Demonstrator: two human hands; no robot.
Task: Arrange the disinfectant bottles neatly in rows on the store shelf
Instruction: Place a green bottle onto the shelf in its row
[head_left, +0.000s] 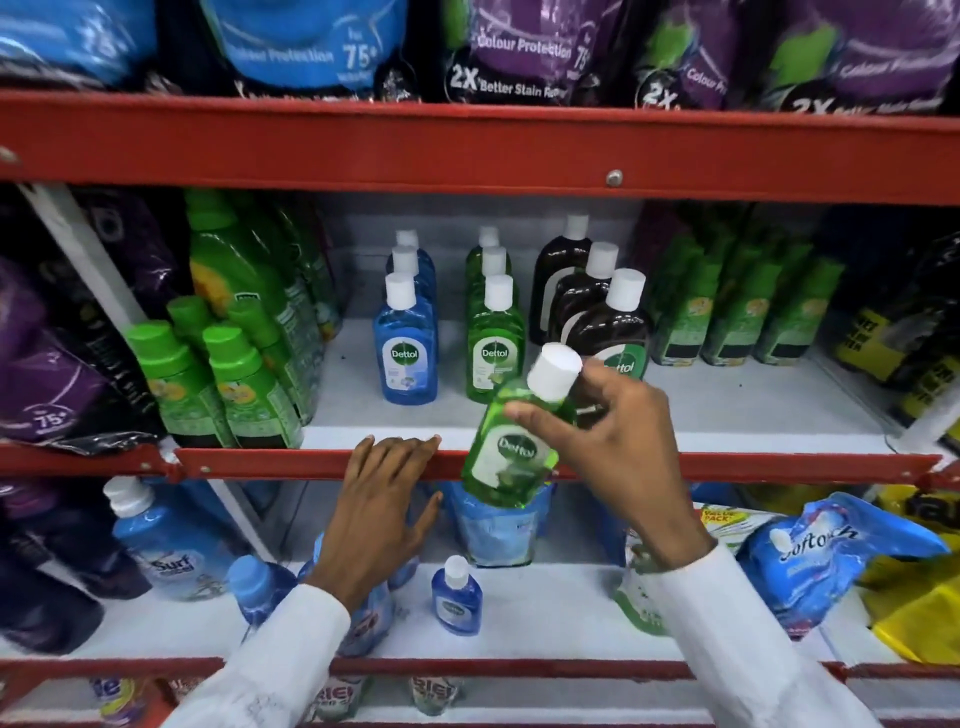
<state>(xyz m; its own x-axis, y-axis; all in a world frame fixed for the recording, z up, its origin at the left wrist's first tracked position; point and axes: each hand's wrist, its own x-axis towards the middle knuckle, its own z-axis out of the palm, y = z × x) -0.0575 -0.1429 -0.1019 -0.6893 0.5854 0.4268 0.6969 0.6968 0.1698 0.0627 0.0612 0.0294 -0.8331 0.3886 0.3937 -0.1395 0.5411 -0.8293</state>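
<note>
Holding a green bottle (511, 447) in our right hand (618, 447), grip closed round its neck and shoulder below the white cap, we keep it tilted in front of the shelf's red lip (270, 462). It likely belongs at the front of the green row (493, 338), between the blue row (408, 343) and the brown bottles (608, 317). Our left hand (387, 499) lies flat and open on the lip, holding nothing, probably to steady us while reaching.
</note>
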